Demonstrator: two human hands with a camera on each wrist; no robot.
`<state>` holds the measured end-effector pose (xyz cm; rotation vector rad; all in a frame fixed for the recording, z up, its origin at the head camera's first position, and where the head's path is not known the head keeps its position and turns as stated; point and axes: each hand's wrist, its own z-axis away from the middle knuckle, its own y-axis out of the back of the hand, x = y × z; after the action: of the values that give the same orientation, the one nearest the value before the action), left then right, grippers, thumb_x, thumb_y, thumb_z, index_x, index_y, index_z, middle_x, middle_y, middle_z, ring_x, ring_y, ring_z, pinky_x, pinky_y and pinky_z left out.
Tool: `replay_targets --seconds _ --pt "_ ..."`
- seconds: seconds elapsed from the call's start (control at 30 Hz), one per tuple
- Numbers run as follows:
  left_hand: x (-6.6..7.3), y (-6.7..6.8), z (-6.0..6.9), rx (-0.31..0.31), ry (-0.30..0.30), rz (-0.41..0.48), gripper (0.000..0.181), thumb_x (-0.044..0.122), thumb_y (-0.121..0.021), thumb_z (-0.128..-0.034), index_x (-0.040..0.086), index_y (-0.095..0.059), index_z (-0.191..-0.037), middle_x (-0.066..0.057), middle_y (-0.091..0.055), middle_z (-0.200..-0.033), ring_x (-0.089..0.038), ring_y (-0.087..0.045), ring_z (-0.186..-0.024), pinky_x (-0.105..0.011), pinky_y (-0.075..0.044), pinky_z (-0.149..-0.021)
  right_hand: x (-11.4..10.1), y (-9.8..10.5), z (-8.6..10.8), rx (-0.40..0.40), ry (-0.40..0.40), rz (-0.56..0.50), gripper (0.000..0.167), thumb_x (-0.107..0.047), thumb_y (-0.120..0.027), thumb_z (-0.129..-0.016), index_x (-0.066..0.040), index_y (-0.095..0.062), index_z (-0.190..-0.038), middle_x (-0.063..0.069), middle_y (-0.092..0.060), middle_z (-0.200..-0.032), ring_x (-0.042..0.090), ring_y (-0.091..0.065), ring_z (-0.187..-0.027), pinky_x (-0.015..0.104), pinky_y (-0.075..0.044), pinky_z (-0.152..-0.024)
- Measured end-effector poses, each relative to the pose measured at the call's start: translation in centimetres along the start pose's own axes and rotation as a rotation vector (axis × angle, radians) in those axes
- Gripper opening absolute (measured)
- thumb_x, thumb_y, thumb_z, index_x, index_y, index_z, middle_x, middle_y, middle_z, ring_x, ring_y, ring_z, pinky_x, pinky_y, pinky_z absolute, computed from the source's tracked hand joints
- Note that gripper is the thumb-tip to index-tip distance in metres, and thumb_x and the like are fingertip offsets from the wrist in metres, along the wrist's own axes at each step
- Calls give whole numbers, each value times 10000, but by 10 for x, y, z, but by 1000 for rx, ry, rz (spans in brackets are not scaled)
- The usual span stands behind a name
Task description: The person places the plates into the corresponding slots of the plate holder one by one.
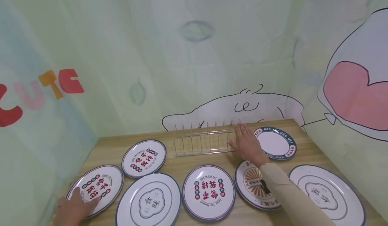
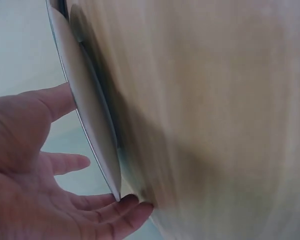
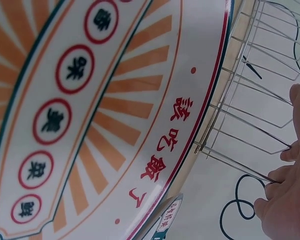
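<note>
At the left end of the table, my left hand (image 1: pixel 74 207) holds the near rim of a white plate (image 1: pixel 104 185) with red characters. In the left wrist view, the thumb lies over the face of this plate (image 2: pixel 87 110), and some fingertips (image 2: pixel 142 212) reach below its rim. My right hand (image 1: pixel 247 143) grips the right end of a wire plate rack (image 1: pixel 201 141) at the back. The right wrist view shows its fingertips (image 3: pixel 285 155) against the rack's end wires (image 3: pixel 250 115). No plates stand in the rack.
Several other plates lie flat: a red-lettered one (image 1: pixel 143 158), a large one (image 1: pixel 148 202), another red-lettered one (image 1: pixel 208 192), an orange-rayed one (image 1: pixel 253 182) under the right forearm, a dark-banded one (image 1: pixel 276 143) and a large one (image 1: pixel 327 195) at right. A printed curtain (image 1: pixel 136 51) hangs behind.
</note>
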<state>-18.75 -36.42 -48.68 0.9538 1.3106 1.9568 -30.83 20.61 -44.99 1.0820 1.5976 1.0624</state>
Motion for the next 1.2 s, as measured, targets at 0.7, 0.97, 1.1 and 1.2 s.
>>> replay_targets --seconds 0.7,0.97,1.1,1.2 --pt "0 15 5 -28 121 269 1060 276 -814 -789 -232 -120 -1409 -402 -302 -1236 -504 -376 -1067 -456 -537 -808 2 -3 0 16 2 -3 767 -491 -469 -1021 17 -255 -1554 253 -171 -1641 409 -141 -1539 536 -169 -1250" --pt "2 20 7 -1 107 409 1092 80 -756 -822 -130 67 -1509 -442 -183 -1408 -580 -291 -1242 -609 -321 -1145 1 -1 -1 16 -9 -19 759 -467 -493 -1018 18 -258 -1552 256 -166 -1641 412 -142 -1538 531 -131 -1254" --pt "-4 22 -4 25 95 447 1044 42 -702 -847 -68 70 -1541 -405 -136 -1517 -594 -222 -1359 -612 -237 -1178 1 -1 0 8 -19 -26 764 -464 -490 -1020 14 -238 -1559 254 -152 -1645 410 -129 -1540 528 -116 -1256" --pt "-9 22 -11 55 88 468 990 32 -676 -857 -54 19 -1557 -368 -125 -1570 -561 -203 -1415 -605 -217 -1195 0 -2 0 0 -19 -22 767 -477 -475 -1023 10 -229 -1563 245 -136 -1651 404 -118 -1544 527 -116 -1258"
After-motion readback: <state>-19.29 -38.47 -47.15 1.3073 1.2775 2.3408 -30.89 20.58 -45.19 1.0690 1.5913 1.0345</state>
